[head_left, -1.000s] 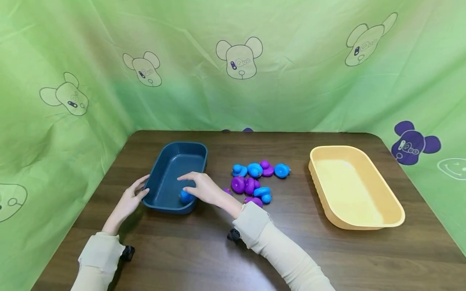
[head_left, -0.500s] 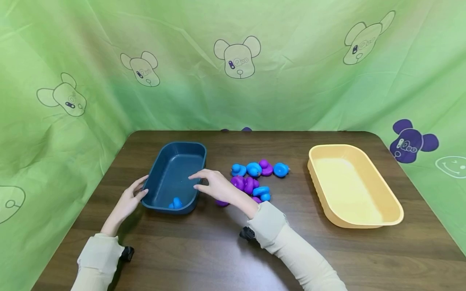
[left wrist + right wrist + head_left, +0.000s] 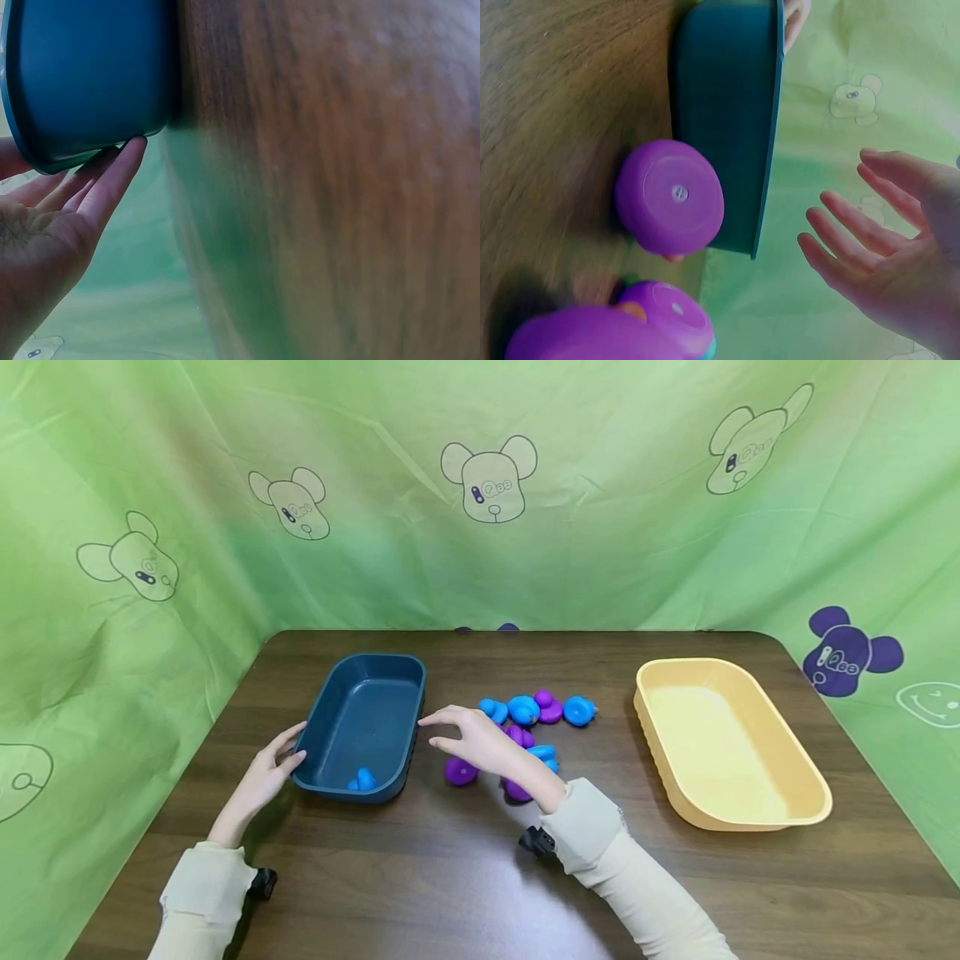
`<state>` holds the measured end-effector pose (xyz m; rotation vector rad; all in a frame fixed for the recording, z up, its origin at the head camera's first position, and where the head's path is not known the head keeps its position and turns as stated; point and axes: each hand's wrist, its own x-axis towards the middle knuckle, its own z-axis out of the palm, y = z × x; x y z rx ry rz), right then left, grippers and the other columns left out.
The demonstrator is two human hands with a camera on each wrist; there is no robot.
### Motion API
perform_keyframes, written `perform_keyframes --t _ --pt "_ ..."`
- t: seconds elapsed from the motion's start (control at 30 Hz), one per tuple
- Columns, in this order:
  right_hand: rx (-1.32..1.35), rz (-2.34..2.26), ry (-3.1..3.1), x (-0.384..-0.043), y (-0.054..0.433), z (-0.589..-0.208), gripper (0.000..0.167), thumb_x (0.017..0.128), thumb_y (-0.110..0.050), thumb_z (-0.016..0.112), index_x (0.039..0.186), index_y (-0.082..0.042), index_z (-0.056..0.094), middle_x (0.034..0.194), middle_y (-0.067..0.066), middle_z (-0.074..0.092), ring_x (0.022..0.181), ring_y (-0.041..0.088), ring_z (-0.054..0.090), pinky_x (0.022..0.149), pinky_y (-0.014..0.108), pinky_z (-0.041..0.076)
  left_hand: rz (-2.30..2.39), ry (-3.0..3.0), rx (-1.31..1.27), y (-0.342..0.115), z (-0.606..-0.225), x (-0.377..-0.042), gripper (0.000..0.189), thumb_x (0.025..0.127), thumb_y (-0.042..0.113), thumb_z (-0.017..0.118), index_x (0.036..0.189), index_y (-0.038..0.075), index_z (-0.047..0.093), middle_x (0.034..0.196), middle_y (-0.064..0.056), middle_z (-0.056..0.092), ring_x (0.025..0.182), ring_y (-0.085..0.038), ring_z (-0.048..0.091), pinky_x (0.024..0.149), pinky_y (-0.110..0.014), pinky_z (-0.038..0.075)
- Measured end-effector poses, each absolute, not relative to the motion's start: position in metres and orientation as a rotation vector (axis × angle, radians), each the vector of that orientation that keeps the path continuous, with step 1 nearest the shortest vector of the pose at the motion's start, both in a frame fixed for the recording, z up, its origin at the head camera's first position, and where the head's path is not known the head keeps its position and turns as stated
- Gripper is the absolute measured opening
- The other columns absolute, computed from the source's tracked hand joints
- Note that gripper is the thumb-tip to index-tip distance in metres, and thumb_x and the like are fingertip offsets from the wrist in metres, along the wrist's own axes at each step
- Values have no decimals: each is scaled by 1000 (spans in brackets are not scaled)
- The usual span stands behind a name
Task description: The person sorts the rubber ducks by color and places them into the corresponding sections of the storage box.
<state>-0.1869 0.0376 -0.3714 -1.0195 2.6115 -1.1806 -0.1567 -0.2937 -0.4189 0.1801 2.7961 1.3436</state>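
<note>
My left hand [image 3: 260, 779] rests against the near left side of the dark blue bin [image 3: 303, 772], its fingers straight along the outer wall in the left wrist view and the thumb by the rim. A blue rubber duck [image 3: 364, 779] lies inside the bin, in its near end. Right of the bin, my right hand [image 3: 480, 742] hangs with spread, loosely bent fingers and nothing in them. It is over the group of ducks and hides part of them. Nearest below it is a purple rubber duck [image 3: 461, 771], tipped with its flat underside showing in the right wrist view.
Several more blue ducks [image 3: 579, 711] and purple ducks [image 3: 550, 708] lie together on the brown wooden table [image 3: 390, 877]. A yellow bin [image 3: 810, 810] stands on the right. A green printed curtain [image 3: 375, 568] hangs round the table's back and sides.
The blue duck by my right hand has come to rest in the blue bin. My right hand has drawn back rightward, out over the ducks. My left hand stays at the bin.
</note>
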Motion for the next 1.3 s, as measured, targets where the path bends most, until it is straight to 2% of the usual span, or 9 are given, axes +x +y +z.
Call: perform_keyframes --t 0.17,0.3,0.37,0.53,0.6,0.7,0.87,1.03,1.3 --pt "-990 -1185 2621 -187 49 -372 31 86 -15 57 116 -10 58 115 7 57 109 19 50 90 33 39 1334 2807 177 -293 -419 -157 46 92 7 45 135 0 31 120 -31 46 109 -37 46 78 -27 39" --pt "-982 -1177 2631 -187 57 -373 31 86 -15 57 117 -9 58 115 6 57 70 17 51 79 30 42 1329 2798 163 -293 -418 -156 46 92 8 44 136 0 30 121 -31 45 108 -36 46 76 -28 40" --pt "-984 -1179 2638 -187 61 -374 31 86 -15 57 117 -9 58 115 6 57 69 17 49 77 30 41 1330 2796 162 -294 -418 -156 46 92 8 44 136 0 30 121 -31 45 108 -36 46 74 -27 40" --pt "-1001 -1199 2651 -187 71 -375 31 85 -14 58 116 -8 58 112 5 58 91 13 52 83 35 41 1323 2805 165 -294 -419 -156 46 92 7 44 135 0 30 121 -33 44 107 -37 46 72 -27 40" --pt "-1010 -1209 2651 -187 76 -376 31 85 -13 58 115 -7 58 111 7 59 73 13 48 81 37 42 1323 2806 164 -294 -420 -157 46 92 7 44 135 0 30 121 -33 44 107 -37 46 71 -26 40" --pt "-1019 -1218 2660 -187 83 -376 30 84 -11 59 114 -5 59 111 9 60 74 15 51 82 38 42 1333 2801 166 -294 -420 -157 46 92 7 44 135 -1 30 121 -33 44 106 -37 46 70 -26 40" --pt "-975 -1214 2662 -187 95 -377 30 84 -11 59 113 -4 59 116 9 58 105 22 52 86 39 40 1344 2793 159 -293 -419 -157 46 92 7 44 135 -1 31 120 -33 45 103 -35 46 66 -25 40" --pt "-942 -1218 2671 -186 104 -377 30 84 -11 60 113 -3 60 117 13 56 107 26 50 88 40 39 1343 2803 158 -293 -420 -158 46 91 6 45 134 -1 32 118 -32 47 97 -30 48 64 -24 41" --pt "-948 -1185 2706 -185 119 -380 30 82 -8 61 112 -3 60 113 10 59 96 23 53 83 41 42 1355 2818 195 -294 -423 -159 46 89 3 48 133 -3 34 114 -32 50 80 -7 49 59 -23 41"
